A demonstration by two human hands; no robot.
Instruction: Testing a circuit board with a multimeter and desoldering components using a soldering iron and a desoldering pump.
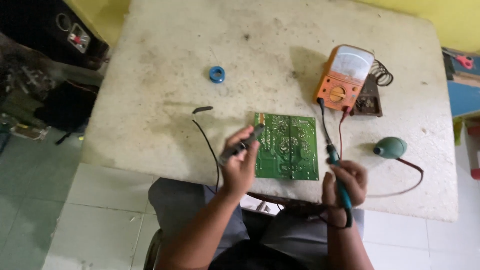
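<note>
Circuit board (286, 146), green, solder side up, lies flat near the front edge of the bench (160, 100), between our two hands. Largest first: the bench is a pale, stained slab with worn marks across the top; yellow wall behind it, tiled floor to the left.

Analog multimeter (344, 76), orange case with a white dial face, sits tilted at the far right, just above the board's right corner. Black and red leads run down from its lower edge toward our right hand. Just beside the meter on its right is a brown soldering stand (369, 100) with a wire coil holder at the top.

Green rubber blower bulb (390, 147) lies right of the board, near the bench's right side; a dark red cable (412, 182) curves past it toward the front edge.

Left hand (239, 167) is closed around a dark probe (243, 144), tip angled up to the board's upper left corner; we can't tell if the tip touches. A black lead (207, 145) trails from it back across the bench to the left.

Right hand (345, 182) is closed around a teal-handled soldering iron (339, 177), held near upright off the board's lower right corner, tip end up.

Smallest: a blue solder reel (217, 74) alone on the far left-centre of the bench, well apart from everything else.
</note>
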